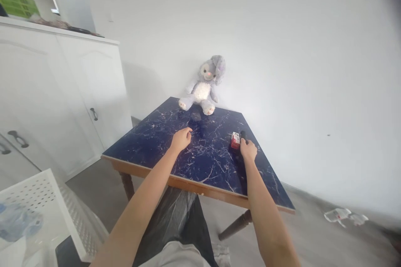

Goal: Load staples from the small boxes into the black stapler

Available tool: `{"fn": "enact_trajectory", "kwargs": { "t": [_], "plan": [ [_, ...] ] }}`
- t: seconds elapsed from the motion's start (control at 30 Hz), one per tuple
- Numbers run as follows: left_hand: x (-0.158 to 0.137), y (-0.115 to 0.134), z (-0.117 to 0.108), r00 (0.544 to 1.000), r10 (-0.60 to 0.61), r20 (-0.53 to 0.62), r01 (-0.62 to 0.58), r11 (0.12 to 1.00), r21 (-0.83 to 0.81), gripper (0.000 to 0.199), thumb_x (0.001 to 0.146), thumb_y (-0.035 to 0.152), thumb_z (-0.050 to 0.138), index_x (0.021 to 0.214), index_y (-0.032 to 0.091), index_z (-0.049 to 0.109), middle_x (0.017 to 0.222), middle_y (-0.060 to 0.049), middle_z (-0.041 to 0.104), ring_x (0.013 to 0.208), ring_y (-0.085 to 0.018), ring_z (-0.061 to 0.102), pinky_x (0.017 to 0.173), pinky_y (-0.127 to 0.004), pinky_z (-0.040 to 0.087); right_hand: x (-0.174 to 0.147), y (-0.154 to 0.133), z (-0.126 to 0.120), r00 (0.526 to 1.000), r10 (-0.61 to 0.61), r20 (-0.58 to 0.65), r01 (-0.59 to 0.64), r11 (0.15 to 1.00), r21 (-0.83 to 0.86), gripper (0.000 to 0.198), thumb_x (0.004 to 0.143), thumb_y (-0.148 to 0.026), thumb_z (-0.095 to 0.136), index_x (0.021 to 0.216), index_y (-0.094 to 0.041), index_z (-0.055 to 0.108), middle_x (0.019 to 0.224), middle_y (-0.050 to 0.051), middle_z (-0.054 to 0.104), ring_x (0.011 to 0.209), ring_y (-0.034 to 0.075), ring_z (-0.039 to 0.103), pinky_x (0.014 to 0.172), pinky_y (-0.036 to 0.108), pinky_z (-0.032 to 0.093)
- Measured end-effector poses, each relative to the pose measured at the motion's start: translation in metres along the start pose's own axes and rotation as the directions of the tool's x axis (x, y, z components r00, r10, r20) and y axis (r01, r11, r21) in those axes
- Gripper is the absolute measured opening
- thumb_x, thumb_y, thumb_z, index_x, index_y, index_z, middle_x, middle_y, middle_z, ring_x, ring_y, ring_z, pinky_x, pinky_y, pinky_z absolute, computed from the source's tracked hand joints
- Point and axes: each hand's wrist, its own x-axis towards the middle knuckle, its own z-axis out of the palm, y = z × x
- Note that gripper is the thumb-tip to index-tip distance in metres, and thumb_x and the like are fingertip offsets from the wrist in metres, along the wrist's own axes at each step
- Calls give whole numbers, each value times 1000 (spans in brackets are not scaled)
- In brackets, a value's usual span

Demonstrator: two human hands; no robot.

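Observation:
Over the middle of the blue marbled table, my left hand is held with loosely bent fingers and nothing visible in them. My right hand, on the table's right side, is closed around a small black object with a rounded end; most of it is hidden by the fingers. Just left of that hand stands a small red and white box. At the far edge a grey plush toy with long ears and a white belly sits leaning against the wall.
White cabinets with dark handles stand at the left. A white perforated basket holding plastic bags is at the lower left. Clear plastic items lie on the floor at right. A white wall rises behind the table.

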Motion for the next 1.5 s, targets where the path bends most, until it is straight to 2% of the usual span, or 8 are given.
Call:
{"fn": "enact_trajectory", "kwargs": {
  "t": [0.37,0.73,0.9,0.97,1.1,1.17,1.37,1.5],
  "plan": [
    [5,-14,1,998,-61,-7,61,997,-49,29,95,19,47,114,24,68,107,-6,74,96,-22,69,92,-33,51,-38,-78,51,961,-240,136,235,971,52,49,95,-51,43,112,-16,72,106,15,74,102,28,68,91,35,48],
    [4,-38,-9,930,-166,-327,170,985,-17,34,95,13,40,115,18,66,115,-12,65,110,-26,58,100,-39,46,-120,-202,127,898,-353,262,249,900,356,45,89,-52,55,115,-17,64,110,12,72,104,26,67,94,37,49],
    [3,-76,-30,941,-173,-292,200,977,67,32,98,23,40,110,20,70,118,-13,65,114,-28,56,106,-45,41,-114,-196,139,831,-543,120,473,804,359,58,87,-33,54,141,-16,45,139,14,56,119,26,59,103,37,44],
    [2,-84,-31,949,-166,-269,193,978,78,32,99,28,42,106,21,72,115,-12,66,114,-28,56,105,-46,42,-99,-187,141,785,-594,177,524,789,321,71,82,-28,57,148,-13,37,148,16,48,130,29,51,109,40,39],
    [1,-85,-25,961,-132,-245,152,986,66,25,94,34,56,106,22,73,124,-13,63,120,-29,54,107,-45,41,-82,-180,144,689,-641,339,554,767,325,85,78,-25,61,154,-13,27,142,14,57,133,31,49,111,45,37],
    [1,-85,-24,959,-152,-240,163,986,28,23,92,33,59,106,22,73,122,-12,65,119,-29,56,106,-44,42,-82,-178,143,706,-634,316,524,768,368,81,78,-23,60,153,-14,30,132,11,64,126,27,55,109,40,39],
    [2,-92,-31,928,-257,-269,254,966,-43,22,90,29,60,104,19,73,105,-11,71,104,-26,64,96,-39,49,-89,-163,130,888,-381,257,295,902,316,50,83,-17,50,134,-15,54,96,6,74,99,23,68,93,32,47],
    [-1,-85,-32,928,-260,-268,264,964,-20,26,88,16,53,99,20,76,105,-10,70,101,-24,65,95,-36,50,-89,-158,129,908,-350,231,271,910,314,41,85,-16,47,125,-19,61,93,4,74,92,21,68,88,29,48]
  ]
}}
